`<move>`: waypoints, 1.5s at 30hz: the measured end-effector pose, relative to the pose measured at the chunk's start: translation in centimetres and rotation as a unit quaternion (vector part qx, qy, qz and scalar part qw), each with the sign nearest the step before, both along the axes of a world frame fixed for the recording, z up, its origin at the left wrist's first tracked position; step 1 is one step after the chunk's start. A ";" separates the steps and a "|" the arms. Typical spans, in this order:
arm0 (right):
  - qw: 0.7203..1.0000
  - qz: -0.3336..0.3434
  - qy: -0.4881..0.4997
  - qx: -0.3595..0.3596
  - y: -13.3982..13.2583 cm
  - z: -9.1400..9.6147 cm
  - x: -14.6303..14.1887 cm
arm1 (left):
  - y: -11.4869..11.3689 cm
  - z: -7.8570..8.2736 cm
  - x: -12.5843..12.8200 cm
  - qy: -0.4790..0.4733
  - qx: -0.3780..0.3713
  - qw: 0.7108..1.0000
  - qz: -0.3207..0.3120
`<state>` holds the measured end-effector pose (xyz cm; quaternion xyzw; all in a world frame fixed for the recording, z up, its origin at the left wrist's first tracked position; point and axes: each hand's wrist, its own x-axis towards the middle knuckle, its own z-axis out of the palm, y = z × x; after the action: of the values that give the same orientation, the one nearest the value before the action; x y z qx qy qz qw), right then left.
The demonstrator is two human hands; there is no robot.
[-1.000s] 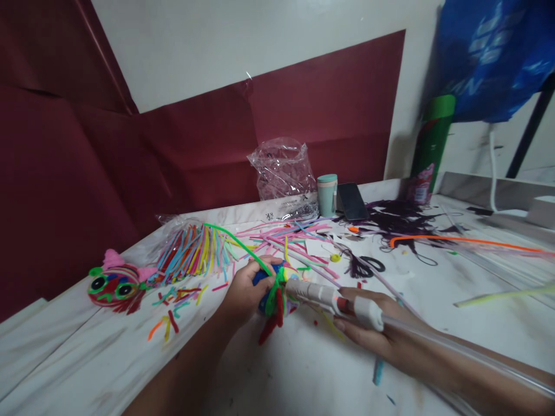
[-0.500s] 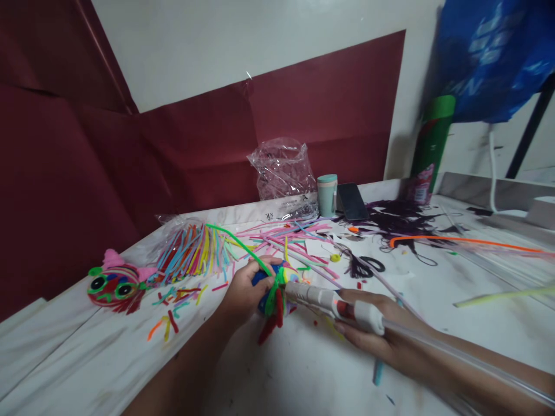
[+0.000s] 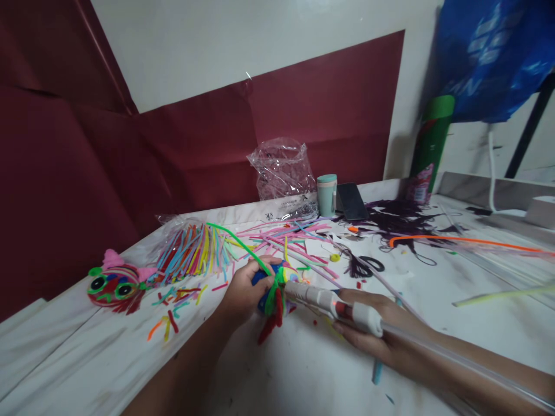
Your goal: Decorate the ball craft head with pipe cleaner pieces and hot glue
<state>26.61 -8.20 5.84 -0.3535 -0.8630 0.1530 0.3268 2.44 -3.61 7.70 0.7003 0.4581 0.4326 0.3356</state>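
My left hand is closed around a colourful pipe-cleaner figure in blue, green, red and yellow. From the figure a long green pipe cleaner sticks up to the left. My right hand grips a white hot glue gun, its nozzle pointing left at the figure's green part. Whether the tip touches is too small to tell. A clear glue stick runs out of the gun's back along my forearm. Off to the left sits a second pipe-cleaner figure with big eyes and pink ears.
A bag of coloured pipe cleaners lies at the back left, with cut scraps before it. Behind are a mint green cup, a dark phone and dark purple strands. Scissors lie right of centre.
The glue gun and my right hand have shifted very slightly. My left hand still holds the figure in the same spot.
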 end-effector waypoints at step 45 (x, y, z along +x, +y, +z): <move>0.995 -0.085 0.035 0.026 0.4 0.1 0.6 | 0.3 -0.7 0.1 0.020 0.002 0.999 0.028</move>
<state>27.18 -7.76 5.90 -0.4117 -0.8215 0.1141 0.3776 2.55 -3.35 7.02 0.6966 0.4832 0.4286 0.3123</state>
